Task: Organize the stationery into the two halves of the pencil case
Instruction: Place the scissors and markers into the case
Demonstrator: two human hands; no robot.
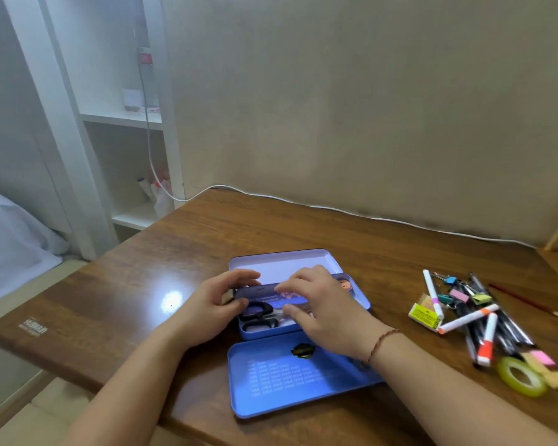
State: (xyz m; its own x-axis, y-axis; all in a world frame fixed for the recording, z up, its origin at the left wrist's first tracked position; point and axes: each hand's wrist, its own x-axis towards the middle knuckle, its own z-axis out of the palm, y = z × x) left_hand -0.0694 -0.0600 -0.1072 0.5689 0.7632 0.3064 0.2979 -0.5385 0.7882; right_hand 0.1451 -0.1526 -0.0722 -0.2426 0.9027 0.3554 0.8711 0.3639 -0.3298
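Resting on a brown wooden bench (303,226), a blue tin pencil case (303,381) lies opened out, with one lid flat toward the person, a pale lid (271,262) tilted up at the far side, and the middle tray between them. Both hands meet over that tray. The left hand (213,304) pinches the left end of a dark printed flap (258,296) between thumb and curled fingers; the right hand (322,307) grips the flap's right part, fingers bent over its top edge and thumb below. The flap stands partly raised above the tray. Under it, black-handled scissors (258,315) lie inside the tray, handles toward the left. A thin cord bracelet (382,342) circles the right wrist.

Well apart to the right, loose stationery sits in a heap: white markers with orange caps (487,339), pens, coloured binder clips (458,296), a yellow eraser box (424,317), a roll of yellow-green tape (522,378) and a red pencil (525,300). A white cable (335,210) runs along the wall at the bench's far edge.
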